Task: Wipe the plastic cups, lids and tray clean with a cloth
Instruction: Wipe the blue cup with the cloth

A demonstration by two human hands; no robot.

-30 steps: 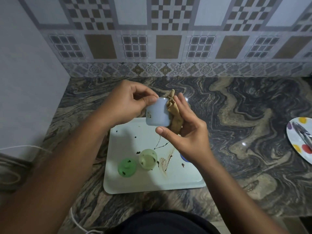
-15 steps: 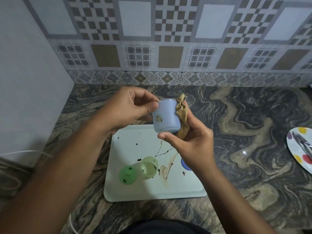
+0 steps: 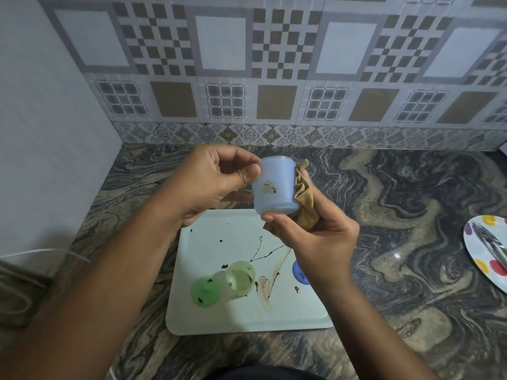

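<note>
A pale blue plastic cup [image 3: 275, 187] with a brown stain on its side is held above the tray. My left hand [image 3: 211, 185] pinches its rim between thumb and fingers. My right hand [image 3: 315, 237] holds a tan cloth [image 3: 304, 200] pressed against the cup's right side, thumb under the cup's base. Below lies a white tray [image 3: 214, 319] streaked with dark and brown smears. On it stand a light green cup [image 3: 241, 278], a green lid [image 3: 205, 291] and a blue lid [image 3: 299, 272], the last partly hidden by my right wrist.
The tray rests on a dark marbled counter [image 3: 397, 215] against a patterned tile wall. A white plate with coloured dots [image 3: 485, 256] holding metal tongs sits at the right edge. A white cord [image 3: 41, 252] runs along the left side.
The cup has turned in my hands, so the brown stain now faces me. Both hands sit a little higher in view than before.
</note>
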